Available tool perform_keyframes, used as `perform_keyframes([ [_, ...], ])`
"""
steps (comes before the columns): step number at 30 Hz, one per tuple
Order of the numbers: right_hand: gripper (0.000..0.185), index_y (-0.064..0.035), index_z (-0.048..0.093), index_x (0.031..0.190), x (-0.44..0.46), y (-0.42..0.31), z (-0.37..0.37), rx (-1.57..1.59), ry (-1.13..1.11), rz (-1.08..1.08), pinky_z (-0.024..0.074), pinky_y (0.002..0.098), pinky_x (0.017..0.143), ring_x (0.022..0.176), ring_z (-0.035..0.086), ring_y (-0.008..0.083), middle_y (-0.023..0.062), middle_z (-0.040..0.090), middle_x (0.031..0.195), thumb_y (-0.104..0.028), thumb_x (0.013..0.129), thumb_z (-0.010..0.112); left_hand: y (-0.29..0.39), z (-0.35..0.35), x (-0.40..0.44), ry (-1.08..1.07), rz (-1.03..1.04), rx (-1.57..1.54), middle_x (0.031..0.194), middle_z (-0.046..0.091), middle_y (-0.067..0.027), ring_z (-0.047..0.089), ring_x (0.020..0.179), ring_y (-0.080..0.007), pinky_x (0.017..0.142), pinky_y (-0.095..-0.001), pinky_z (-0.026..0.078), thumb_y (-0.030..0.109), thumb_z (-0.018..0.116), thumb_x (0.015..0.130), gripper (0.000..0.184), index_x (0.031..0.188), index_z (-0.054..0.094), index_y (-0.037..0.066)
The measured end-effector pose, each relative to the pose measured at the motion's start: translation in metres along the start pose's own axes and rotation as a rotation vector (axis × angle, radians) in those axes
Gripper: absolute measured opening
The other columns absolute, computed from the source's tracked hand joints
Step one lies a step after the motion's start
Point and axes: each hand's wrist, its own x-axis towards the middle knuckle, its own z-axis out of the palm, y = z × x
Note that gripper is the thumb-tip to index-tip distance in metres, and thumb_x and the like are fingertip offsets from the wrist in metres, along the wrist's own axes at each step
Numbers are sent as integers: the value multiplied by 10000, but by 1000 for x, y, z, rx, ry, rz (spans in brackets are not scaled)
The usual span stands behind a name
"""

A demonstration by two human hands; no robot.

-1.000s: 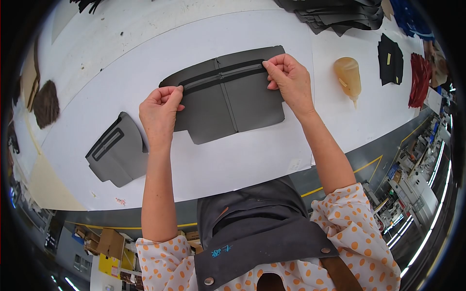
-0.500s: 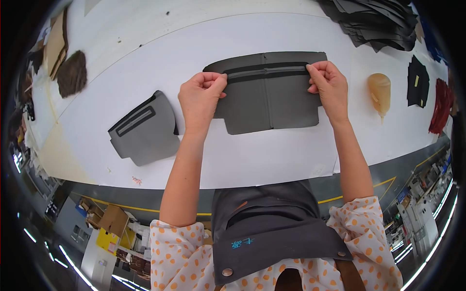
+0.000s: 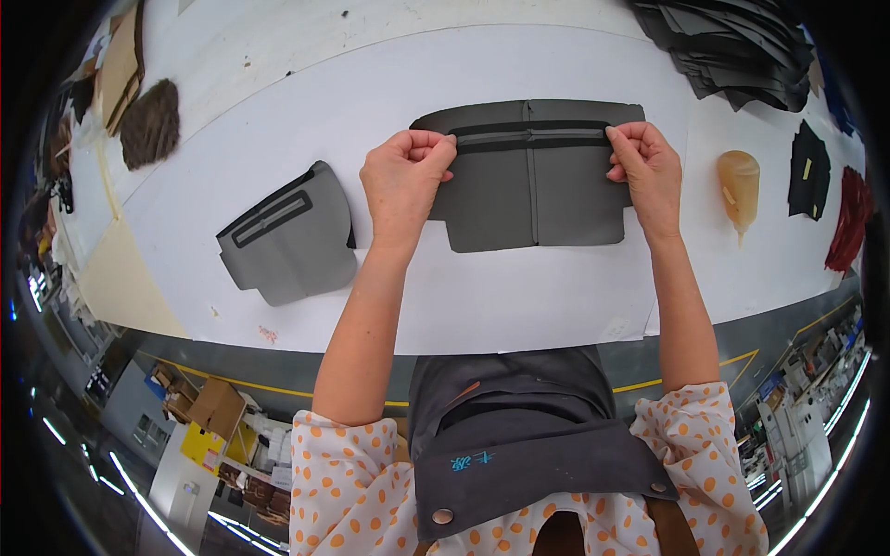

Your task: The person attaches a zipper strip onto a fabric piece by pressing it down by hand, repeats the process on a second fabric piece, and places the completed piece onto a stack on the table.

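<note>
A dark grey leather-like panel with notched lower corners lies on white paper in front of me. A seam runs down its middle, and a long black-bordered slot crosses its upper part. At the slot's left end, my left hand pinches thumb against fingers on the panel. My right hand does the same at the right end. What exactly lies between the fingertips is partly hidden. To the left rests a similar grey panel, smaller in view, with its own black-bordered slot.
A squeeze bottle of amber liquid lies right of my right hand. Beyond it are black pieces and dark red strips. Stacked dark sheets lie at the back right, a brown furry piece at the back left.
The whole view has shifted slightly, so the table and its things appear farther right. Both hands keep their pinch at the slot's ends; the panel stays between them.
</note>
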Motion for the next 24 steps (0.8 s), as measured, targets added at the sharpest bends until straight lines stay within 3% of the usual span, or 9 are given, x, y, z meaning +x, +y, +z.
perform_keyframes([
  [19, 178, -31, 675, 925, -1, 0, 2, 66, 10, 22, 492, 195, 566, 584, 574, 43, -4, 637, 709, -203, 934, 720, -3, 4, 0, 25, 26, -1, 700, 690, -20, 658, 615, -90, 606, -223, 501, 184, 769, 844, 175, 848, 706, 21],
  [20, 176, -34, 672, 912, -1, 0, 2, 57, 10, 19, 491, 199, 564, 572, 581, 48, -1, 633, 700, -203, 934, 714, -4, 4, 1, 19, 58, -13, 689, 660, 12, 628, 590, -66, 486, -200, 382, 208, 792, 857, 196, 872, 682, 47],
  [24, 184, -36, 664, 895, -1, -2, 1, 44, 2, 38, 485, 210, 557, 558, 594, 62, 0, 629, 694, -211, 933, 704, -2, 5, 0, 32, 35, -23, 701, 682, -13, 638, 596, -81, 592, -217, 486, 180, 779, 851, 194, 898, 671, 27],
])
